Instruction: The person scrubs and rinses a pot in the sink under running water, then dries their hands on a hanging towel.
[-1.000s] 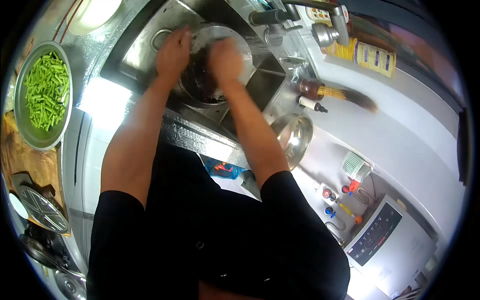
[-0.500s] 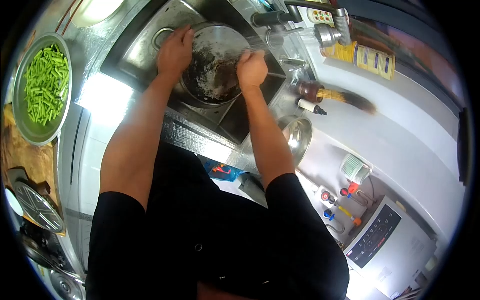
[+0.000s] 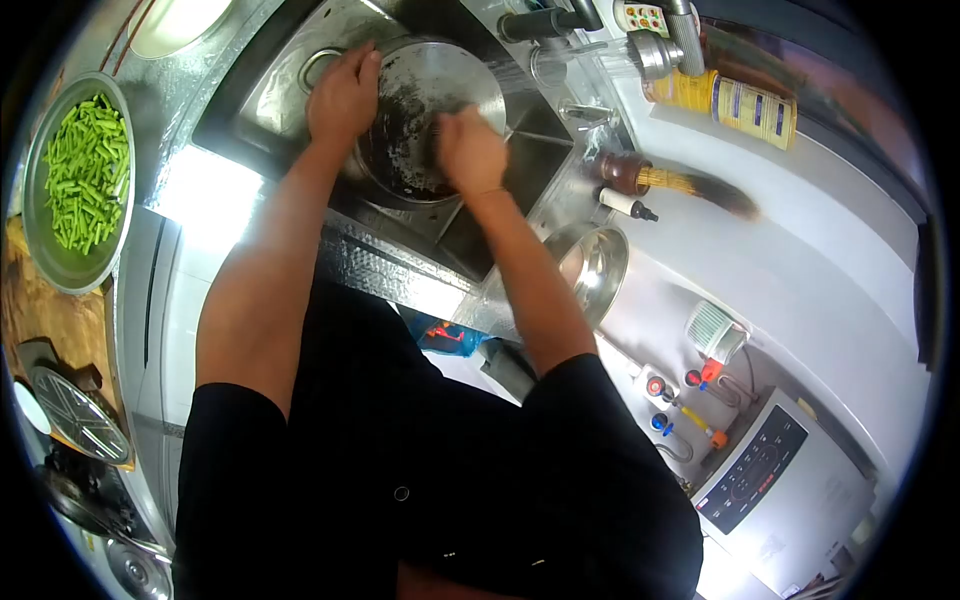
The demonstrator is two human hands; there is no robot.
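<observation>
A round metal pan [image 3: 415,90] with dark, patchy residue inside lies in the steel sink [image 3: 270,110]. My left hand [image 3: 343,97] grips the pan's rim on its left side, next to a ring-shaped handle. Over the inside of the pan, my right hand [image 3: 472,152] is closed and slightly blurred; what it holds, if anything, is hidden. Water sprays toward the pan from the faucet head [image 3: 654,55] at the upper right.
At the left stands a metal bowl [image 3: 128,215] of cut green beans. A steel bowl [image 3: 603,275], a brush [image 3: 690,187] and a small white bottle [image 3: 622,203] are right of the sink. Yellow cans [image 3: 752,110] stand behind.
My right hand has moved from the pan's right rim back over its inside, near where it was a second ago. My left hand has stayed at the left rim.
</observation>
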